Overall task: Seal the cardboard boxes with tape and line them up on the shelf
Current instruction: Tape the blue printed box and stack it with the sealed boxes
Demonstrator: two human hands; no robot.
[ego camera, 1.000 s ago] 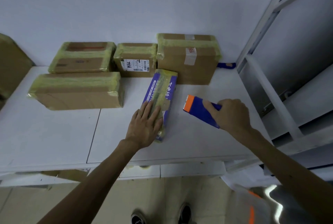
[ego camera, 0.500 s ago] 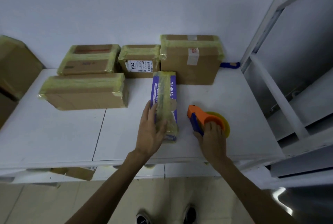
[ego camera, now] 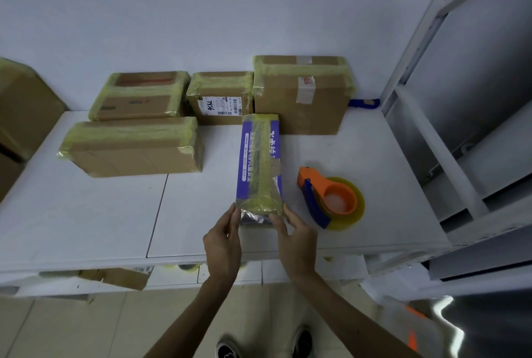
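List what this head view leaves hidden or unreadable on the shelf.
- Near end of the purple box: covered by the left hand and right hand; gripping or only pressing is unclear.
- Blue object: mostly behind the large box.
- Leftmost box: cut off by the frame edge.
- Label: fine print too small.
- Cardboard below: mostly hidden by the shelf.

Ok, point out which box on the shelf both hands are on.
The narrow purple box beside the tape dispenser; the left hand and right hand touch its near end. The brown cardboard boxes behind it go untouched.
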